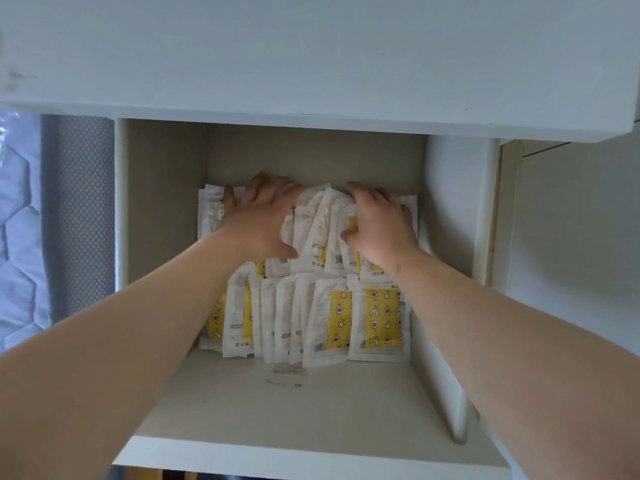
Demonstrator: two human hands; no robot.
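White plastic packets with yellow star-printed pads [377,320] lay in two overlapping rows across the far half of an open white wooden drawer [242,410]. Each packet's long axis ran near to far, barcode ends nearest. Both hands lay on the far row [317,230], probably to square it toward the back wall. The left hand [259,220] was flat with fingers [258,183] spread. The right hand [381,226] had fingers [360,190] lightly bent over the far edges, pressing and gripping nothing.
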